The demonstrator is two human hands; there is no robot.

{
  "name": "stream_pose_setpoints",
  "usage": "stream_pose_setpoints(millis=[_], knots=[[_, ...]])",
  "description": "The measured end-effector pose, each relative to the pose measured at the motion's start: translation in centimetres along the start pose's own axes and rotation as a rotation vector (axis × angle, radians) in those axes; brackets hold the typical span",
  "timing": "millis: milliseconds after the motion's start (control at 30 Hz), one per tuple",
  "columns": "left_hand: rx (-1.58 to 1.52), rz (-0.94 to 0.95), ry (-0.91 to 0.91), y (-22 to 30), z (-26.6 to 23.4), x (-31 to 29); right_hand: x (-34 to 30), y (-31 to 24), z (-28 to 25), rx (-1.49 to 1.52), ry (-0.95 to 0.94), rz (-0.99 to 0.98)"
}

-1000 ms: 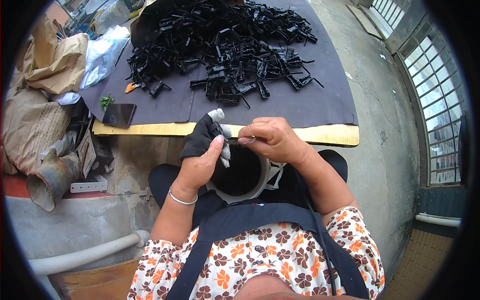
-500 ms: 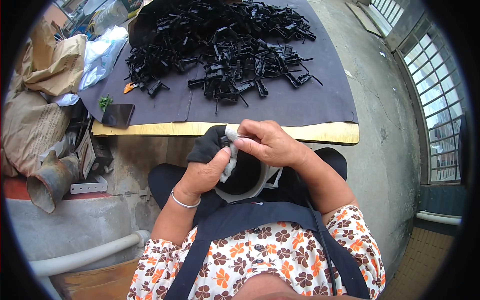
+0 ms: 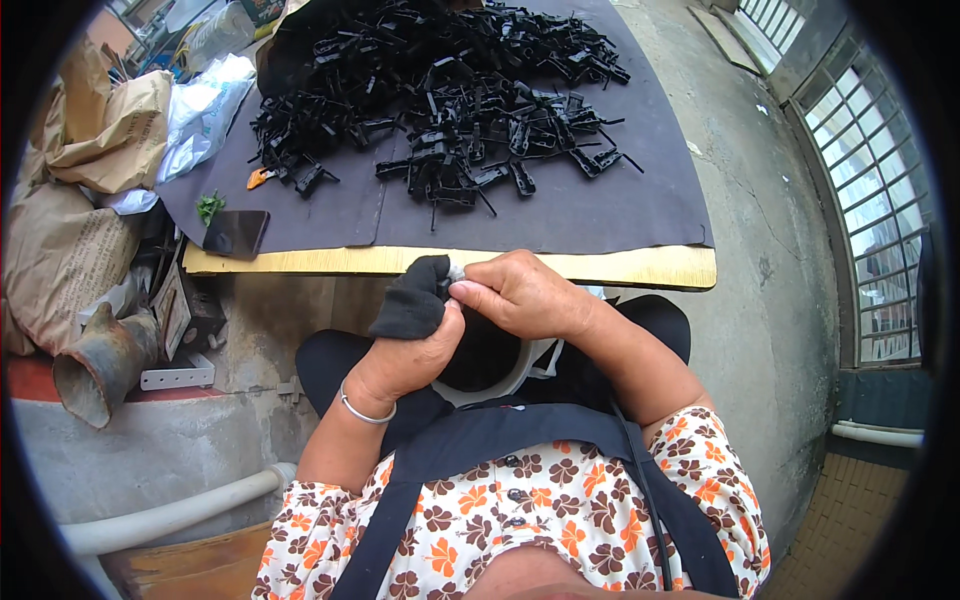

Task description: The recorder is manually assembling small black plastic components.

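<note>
Over the lap, my left hand [image 3: 420, 350] is closed on a piece of black cloth [image 3: 410, 305], which covers its fingers. Its thumb presses near the cloth's right edge. My right hand [image 3: 525, 295] meets it there, thumb and forefinger pinched together at a whitish fluffy piece [image 3: 457, 272]. Most of that piece is hidden behind the fingers, and whatever else lies between the hands cannot be made out. Below the hands, between the knees, stands a white-rimmed bucket [image 3: 522, 372] with a dark inside.
Ahead is a table with a dark cover [image 3: 320, 215] and yellow front edge [image 3: 600, 268]. A heap of black plastic clip-like parts [image 3: 460, 130] lies on it. A phone [image 3: 237, 233], green sprig [image 3: 210, 207] and orange piece [image 3: 259, 178] sit left. Paper sacks [image 3: 70, 260] crowd the far left.
The right hand has shifted slightly left and down, closer to the left thumb. The whitish fluffy strip that ran along the left thumb is now mostly out of sight.
</note>
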State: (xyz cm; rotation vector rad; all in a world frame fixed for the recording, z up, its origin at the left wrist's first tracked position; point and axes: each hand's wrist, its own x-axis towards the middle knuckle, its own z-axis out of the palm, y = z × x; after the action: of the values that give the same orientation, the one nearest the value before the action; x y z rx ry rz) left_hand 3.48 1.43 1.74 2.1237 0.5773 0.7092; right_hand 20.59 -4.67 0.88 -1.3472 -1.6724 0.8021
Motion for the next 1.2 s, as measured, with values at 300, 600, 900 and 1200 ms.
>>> stream_pose_setpoints(millis=[300,600,900,1200], knots=[[0.427,0.264,-0.037,-1.9,-0.9,-0.1,2.9,5.1,-1.4,-0.758,0.353,0.17],[-1.275,-0.639,0.155,-2.0,0.5,1.4,-0.4,1.8,0.3,-0.014,0.407,-0.103],[-0.342,-0.134,0.107,-0.5,1.0,1.3,-0.8,0.5,0.2,-0.184,0.302,-0.264],[-0.164,-0.019,0.037,-0.5,1.5,0.8,-0.5,0.6,-0.4,0.285,0.17,0.177]])
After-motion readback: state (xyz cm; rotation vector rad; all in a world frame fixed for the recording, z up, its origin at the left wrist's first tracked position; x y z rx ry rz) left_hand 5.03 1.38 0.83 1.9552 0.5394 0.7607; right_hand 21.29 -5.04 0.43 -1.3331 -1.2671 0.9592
